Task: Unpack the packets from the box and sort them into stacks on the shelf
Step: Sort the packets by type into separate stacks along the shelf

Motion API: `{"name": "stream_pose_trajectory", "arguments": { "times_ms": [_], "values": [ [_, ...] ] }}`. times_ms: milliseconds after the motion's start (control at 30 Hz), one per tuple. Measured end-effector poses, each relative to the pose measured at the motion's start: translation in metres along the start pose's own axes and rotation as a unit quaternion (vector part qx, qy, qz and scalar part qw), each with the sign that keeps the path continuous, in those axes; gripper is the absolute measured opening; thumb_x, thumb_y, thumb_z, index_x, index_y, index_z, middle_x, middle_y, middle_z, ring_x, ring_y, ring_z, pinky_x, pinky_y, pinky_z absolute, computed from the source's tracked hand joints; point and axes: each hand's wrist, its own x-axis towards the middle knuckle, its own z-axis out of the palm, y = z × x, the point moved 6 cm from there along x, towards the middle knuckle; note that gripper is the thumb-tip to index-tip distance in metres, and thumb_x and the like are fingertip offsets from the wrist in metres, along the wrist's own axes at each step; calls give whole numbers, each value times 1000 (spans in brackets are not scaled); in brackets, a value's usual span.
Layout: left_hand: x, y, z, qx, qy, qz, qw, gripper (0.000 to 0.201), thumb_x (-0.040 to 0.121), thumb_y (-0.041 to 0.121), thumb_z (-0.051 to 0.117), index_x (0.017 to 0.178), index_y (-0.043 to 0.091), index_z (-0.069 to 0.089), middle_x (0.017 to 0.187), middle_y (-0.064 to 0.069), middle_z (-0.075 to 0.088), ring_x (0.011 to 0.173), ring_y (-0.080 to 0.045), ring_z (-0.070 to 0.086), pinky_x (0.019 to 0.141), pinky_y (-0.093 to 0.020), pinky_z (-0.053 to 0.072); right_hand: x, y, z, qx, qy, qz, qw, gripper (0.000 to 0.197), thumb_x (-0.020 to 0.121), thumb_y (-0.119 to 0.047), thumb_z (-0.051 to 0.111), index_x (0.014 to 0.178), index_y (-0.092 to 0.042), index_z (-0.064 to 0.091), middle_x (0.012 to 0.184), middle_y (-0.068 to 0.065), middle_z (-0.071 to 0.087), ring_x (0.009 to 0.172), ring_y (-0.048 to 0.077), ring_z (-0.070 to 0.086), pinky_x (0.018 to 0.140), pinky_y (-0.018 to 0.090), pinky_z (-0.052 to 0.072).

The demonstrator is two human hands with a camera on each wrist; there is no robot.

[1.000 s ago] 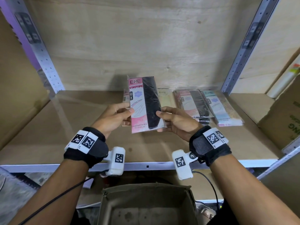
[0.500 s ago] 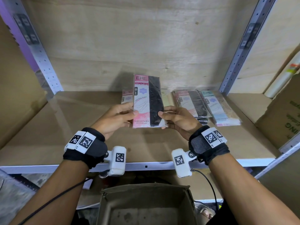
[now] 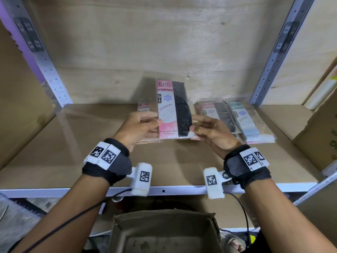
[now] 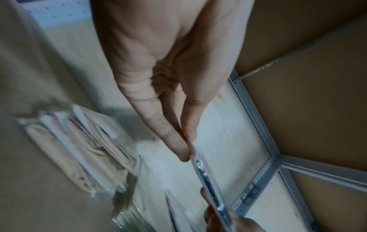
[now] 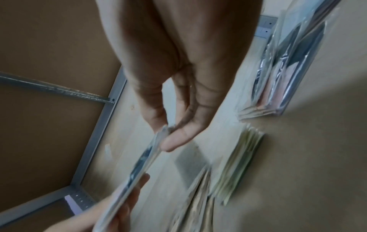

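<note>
Above shelf [image 3: 54, 152]: packet [image 3: 173, 110] pinched between left hand [image 3: 138, 128], right hand [image 3: 213, 132].

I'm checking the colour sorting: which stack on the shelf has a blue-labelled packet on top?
The rightmost stack, nearest the right upright. Its top packet has a light blue label; the stack beside it and the packet held in both hands show pink labels.
</note>
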Motion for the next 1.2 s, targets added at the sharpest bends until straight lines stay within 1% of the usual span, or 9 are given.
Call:
{"name": "stream_pose_trajectory", "arguments": {
  "times_ms": [67, 167, 333, 500, 633, 700, 833, 1033, 1200],
  "values": [
    [13, 8, 18, 2, 15, 4, 1000, 22, 92, 2, 66, 114, 5, 68, 90, -5, 76, 68, -11, 74, 61, -21, 59, 2, -3, -19, 6, 73, -14, 997, 35, 82, 8, 69, 116, -1, 66, 98, 19, 69, 89, 29, 59, 83, 41, 49],
    [35, 16, 51, -1, 24, -4, 1000, 26, 92, -2, 65, 118, -3, 64, 103, -16, 71, 70, -16, 72, 61, -25, 61, 5, -12, -50, -7, 148, -50, 988, 19, 80, 8, 71, 94, -5, 69, 80, 7, 74, 73, 18, 69, 67, 28, 56],
    [61, 18, 99, 28, 24, -29, 999, 31, 91, -5, 65, 121, -10, 62, 113, -21, 70, 78, -25, 72, 57, -25, 61, 4, -18, -101, -28, 215, -63, 974, 17, 83, 0, 74, 99, -4, 70, 91, 11, 74, 72, 14, 70, 65, 22, 56],
    [78, 11, 139, 32, -1, -63, 998, 30, 93, -11, 58, 123, -17, 55, 122, -31, 63, 102, -43, 68, 58, -25, 60, 5, -20, -134, -89, 237, -42, 966, 15, 86, 3, 68, 99, -3, 71, 100, 20, 73, 65, 28, 65, 53, 20, 53],
    [89, 5, 151, 52, -13, -85, 995, 32, 91, -11, 61, 122, -17, 54, 122, -34, 63, 97, -43, 69, 57, -30, 62, 9, -22, -148, -195, 260, -35, 945, 20, 86, -4, 69, 105, -9, 75, 101, 11, 75, 86, 29, 72, 90, 38, 57],
    [91, 2, 157, 62, -23, -103, 993, 34, 91, -11, 62, 123, -18, 55, 123, -34, 63, 101, -45, 69, 60, -31, 63, 7, -23, -152, -251, 268, -24, 930, 23, 85, -10, 71, 108, -13, 75, 106, 5, 75, 98, 20, 69, 100, 32, 50],
    [93, -4, 169, 81, -47, -141, 986, 36, 92, -13, 59, 126, -20, 51, 124, -37, 60, 107, -48, 66, 82, -42, 58, 2, -23, -156, -303, 271, 8, 914, 25, 87, -12, 69, 111, -13, 74, 113, 4, 73, 104, 16, 64, 98, 22, 43],
    [101, -17, 170, 127, -22, -153, 980, 37, 89, -9, 66, 124, -15, 57, 118, -36, 64, 100, -44, 70, 91, -51, 57, 2, -17, -157, -319, 259, 45, 911, 24, 87, -11, 70, 110, -13, 74, 114, 6, 72, 109, 19, 64, 104, 29, 46],
    [105, -15, 167, 185, -1, -137, 973, 36, 84, 2, 77, 117, -7, 66, 115, -27, 69, 94, -38, 73, 89, -47, 59, 4, -13, -158, -312, 255, 60, 913, 24, 86, -10, 71, 110, -12, 75, 112, 6, 72, 107, 20, 64, 103, 31, 48]
  ]
}}
